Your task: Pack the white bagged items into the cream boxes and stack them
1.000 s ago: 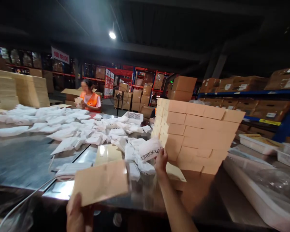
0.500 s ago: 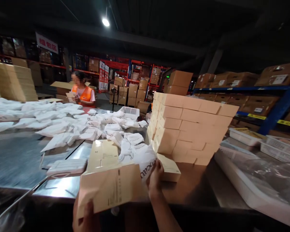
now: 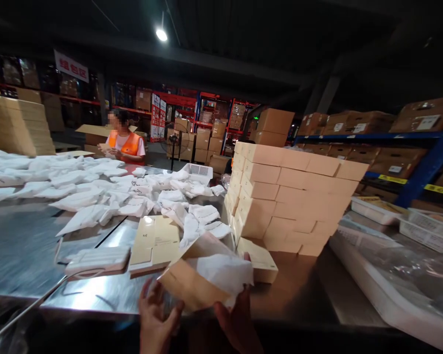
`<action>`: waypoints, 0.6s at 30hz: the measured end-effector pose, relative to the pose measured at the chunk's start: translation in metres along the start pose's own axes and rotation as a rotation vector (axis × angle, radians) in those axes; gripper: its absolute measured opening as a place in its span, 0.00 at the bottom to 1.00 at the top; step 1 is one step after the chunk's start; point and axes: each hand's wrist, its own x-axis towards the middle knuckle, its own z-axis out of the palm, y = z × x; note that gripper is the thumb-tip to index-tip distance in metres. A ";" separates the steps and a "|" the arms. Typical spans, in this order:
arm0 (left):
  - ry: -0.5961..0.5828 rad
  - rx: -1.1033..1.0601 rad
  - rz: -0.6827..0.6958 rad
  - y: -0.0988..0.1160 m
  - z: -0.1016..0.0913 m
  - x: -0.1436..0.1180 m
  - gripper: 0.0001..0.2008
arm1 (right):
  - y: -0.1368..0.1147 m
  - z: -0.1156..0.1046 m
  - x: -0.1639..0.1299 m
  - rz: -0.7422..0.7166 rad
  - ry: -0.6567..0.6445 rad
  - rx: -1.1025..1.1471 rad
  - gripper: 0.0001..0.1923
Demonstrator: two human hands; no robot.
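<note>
I see my left hand (image 3: pixel 158 314) gripping the flat tan cardboard box (image 3: pixel 192 285) low over the steel table (image 3: pixel 29 246), flap open; my right hand (image 3: pixel 236 319) grips the soft white pouch (image 3: pixel 223 273) half inside it.

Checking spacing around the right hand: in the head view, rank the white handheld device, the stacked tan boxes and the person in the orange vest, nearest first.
From the right hand:
1. White handheld device, on the table, to the left.
2. Stack of tan boxes, on the table, ahead to the right; close to the device in distance.
3. Person in the orange vest, at the table's far end.
</note>
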 end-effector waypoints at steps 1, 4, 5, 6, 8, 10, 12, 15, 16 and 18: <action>-0.029 0.098 0.137 0.006 0.000 0.009 0.51 | 0.000 -0.008 0.009 -0.009 -0.044 0.016 0.55; -0.339 0.317 0.234 0.025 0.000 0.032 0.43 | 0.007 -0.014 0.023 0.002 -0.236 0.107 0.44; -0.448 0.345 0.199 0.029 0.000 0.037 0.39 | 0.010 -0.011 0.023 0.016 -0.283 0.123 0.44; -0.531 0.357 0.170 0.031 0.001 0.039 0.35 | 0.014 -0.006 0.022 0.027 -0.298 0.127 0.45; -0.603 0.376 0.160 0.033 0.005 0.037 0.30 | 0.017 0.005 0.017 0.042 -0.263 0.126 0.45; -0.581 0.425 0.180 0.032 0.010 0.027 0.26 | 0.010 0.013 0.014 0.109 -0.245 0.186 0.38; -0.479 0.421 0.165 0.031 0.016 0.014 0.25 | -0.004 0.015 0.016 0.228 -0.273 0.301 0.30; -0.273 0.274 0.104 0.033 0.022 0.000 0.26 | -0.024 0.011 0.019 0.396 -0.183 0.452 0.21; -0.239 0.234 0.086 0.034 0.022 -0.001 0.28 | -0.028 0.009 0.020 0.421 -0.153 0.492 0.25; -0.267 0.225 0.069 0.037 0.021 0.003 0.30 | -0.031 0.006 0.020 0.436 -0.172 0.526 0.31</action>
